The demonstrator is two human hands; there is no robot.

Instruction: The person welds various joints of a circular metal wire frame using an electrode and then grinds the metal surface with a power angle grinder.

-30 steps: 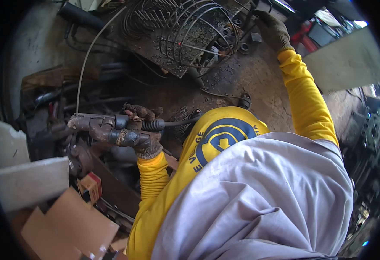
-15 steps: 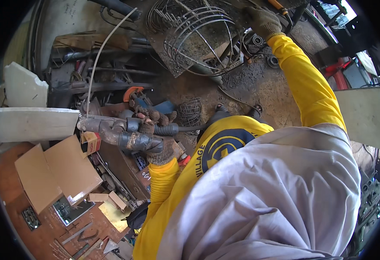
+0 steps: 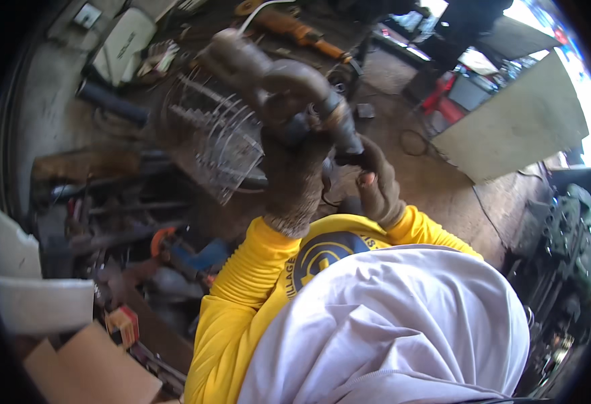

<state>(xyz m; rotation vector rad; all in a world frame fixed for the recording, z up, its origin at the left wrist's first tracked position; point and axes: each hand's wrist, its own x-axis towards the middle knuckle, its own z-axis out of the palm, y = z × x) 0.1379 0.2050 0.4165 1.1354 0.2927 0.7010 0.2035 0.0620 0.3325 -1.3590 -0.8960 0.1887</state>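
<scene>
In front of my chest I hold up a dark, taped tool (image 3: pixel 279 84) with curved, pipe-like parts. A thin white line runs from its far end. My left hand (image 3: pixel 295 178), in a brown knitted glove, is closed around its underside; blur hides part of the fingers. My right hand (image 3: pixel 381 192), also gloved with a bare fingertip showing, is closed at the tool's near end. Just behind the tool, to its left, lies a cage of bent metal rings (image 3: pixel 225 124) on a metal plate.
An orange angle grinder (image 3: pixel 299 35) lies on the far bench. Gloves (image 3: pixel 159 57) rest at the far left. To the left are metal stock, an orange-and-blue clamp-like tool (image 3: pixel 198 254) and a cardboard box (image 3: pixel 107 367). A pale panel (image 3: pixel 511 118) leans at right, above dark machinery (image 3: pixel 565 236).
My left hand has brought the tool up from the left to the middle. My right hand has come back from the far bench onto its near end. The view has shifted right.
</scene>
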